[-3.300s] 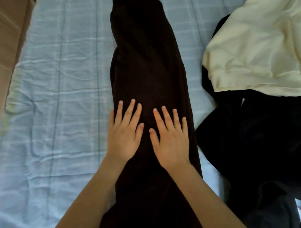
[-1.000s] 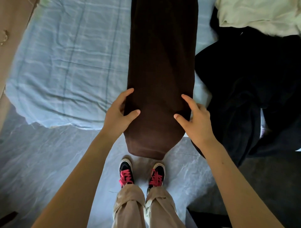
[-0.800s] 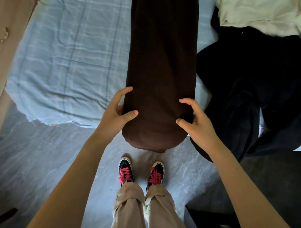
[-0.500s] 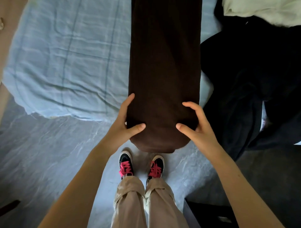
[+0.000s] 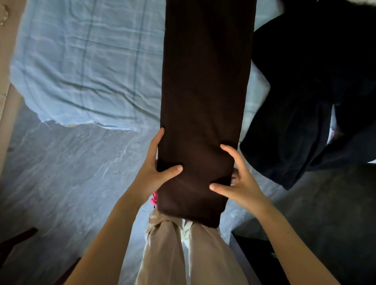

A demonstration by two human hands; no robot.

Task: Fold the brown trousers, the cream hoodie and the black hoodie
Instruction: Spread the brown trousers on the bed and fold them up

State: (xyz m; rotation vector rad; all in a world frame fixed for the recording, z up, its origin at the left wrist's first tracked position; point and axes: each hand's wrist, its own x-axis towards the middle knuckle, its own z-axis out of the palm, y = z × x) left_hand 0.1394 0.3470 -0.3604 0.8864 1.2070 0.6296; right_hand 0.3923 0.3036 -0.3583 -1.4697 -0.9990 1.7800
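Holding brown trousers, left hand clamped on one edge, right hand on other

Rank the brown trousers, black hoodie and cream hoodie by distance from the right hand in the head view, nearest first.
1. brown trousers: centre, gripped by the right hand.
2. black hoodie: just to that hand's right.
3. cream hoodie: only a sliver, top right corner.

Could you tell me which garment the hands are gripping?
The brown trousers, held by left hand and right hand; the black hoodie lies ungripped beside them.
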